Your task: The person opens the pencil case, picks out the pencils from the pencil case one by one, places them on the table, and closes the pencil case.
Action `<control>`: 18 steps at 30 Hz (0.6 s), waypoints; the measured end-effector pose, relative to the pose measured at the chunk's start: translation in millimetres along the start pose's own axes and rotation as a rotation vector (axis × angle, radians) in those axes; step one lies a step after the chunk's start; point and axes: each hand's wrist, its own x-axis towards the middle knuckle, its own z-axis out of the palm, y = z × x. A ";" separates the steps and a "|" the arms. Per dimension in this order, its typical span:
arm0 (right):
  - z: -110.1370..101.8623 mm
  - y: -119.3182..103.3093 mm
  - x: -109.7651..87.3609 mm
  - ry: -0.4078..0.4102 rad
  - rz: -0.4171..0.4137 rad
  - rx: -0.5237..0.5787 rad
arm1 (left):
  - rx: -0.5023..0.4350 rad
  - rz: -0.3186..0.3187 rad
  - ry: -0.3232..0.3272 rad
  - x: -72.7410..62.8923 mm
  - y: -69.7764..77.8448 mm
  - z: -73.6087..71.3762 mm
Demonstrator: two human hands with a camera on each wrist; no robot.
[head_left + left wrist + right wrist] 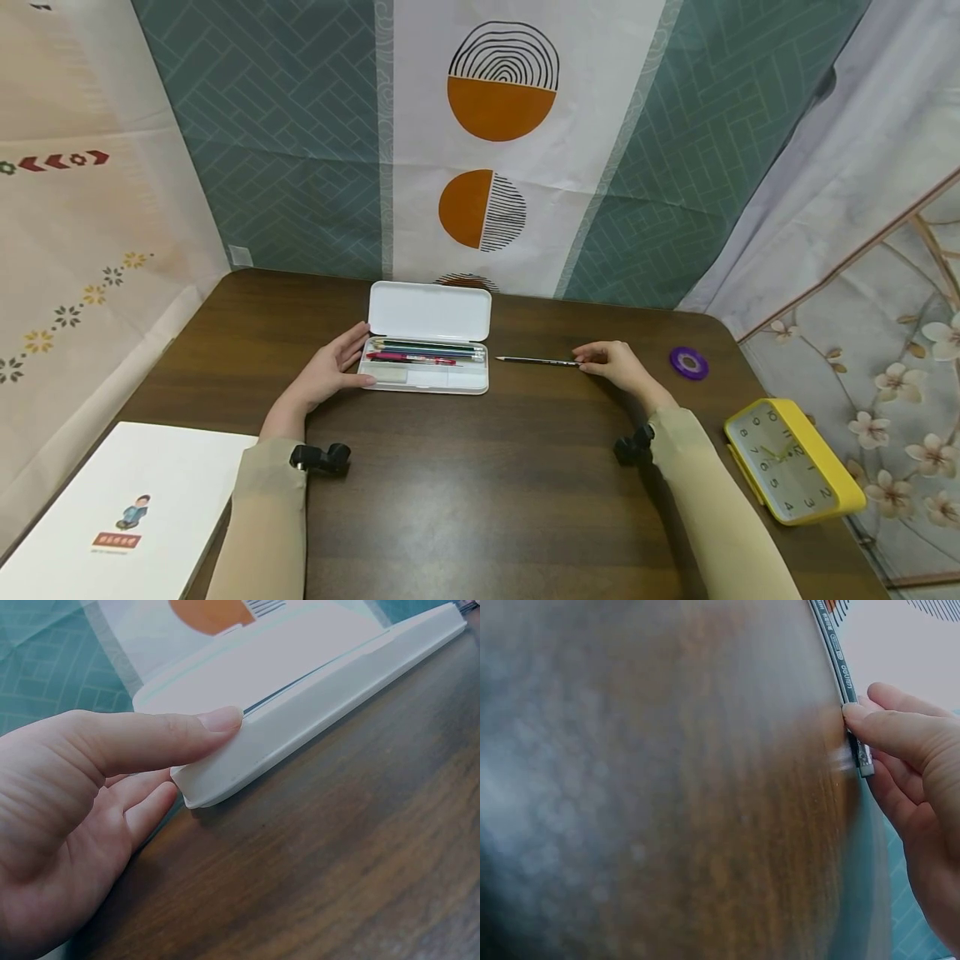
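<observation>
A white pencil case [429,377] lies with its lid [430,311] raised at the back. Inside it are several pencils [431,344], a red pen [412,358] and a whitish block [386,374] at the front left. My left hand [328,369] grips the case's left end, with the thumb on the front corner and the fingers along the side, as the left wrist view shows. To the right of the case, my right hand [613,364] pinches a dark pencil [536,361] near its blunt end. The pencil's tip points left, towards the case.
A purple ring-shaped roll [688,363] lies right of my right hand. Nearer on that side stands a yellow alarm clock [795,461]. A white box [127,508] sits at the front left. Behind the brown table [472,492] hangs a patterned curtain [300,150].
</observation>
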 end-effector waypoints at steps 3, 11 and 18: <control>-0.5 -0.4 -1.1 0.002 -0.006 -0.007 | 0.003 0.002 -0.001 0.6 0.4 0.2; 0.3 -8.2 -0.8 0.061 -0.043 -0.035 | 0.020 0.002 0.000 1.4 -1.0 0.7; 8.8 -34.2 14.7 0.129 -0.101 -0.030 | 0.018 -0.009 -0.001 0.1 0.6 0.0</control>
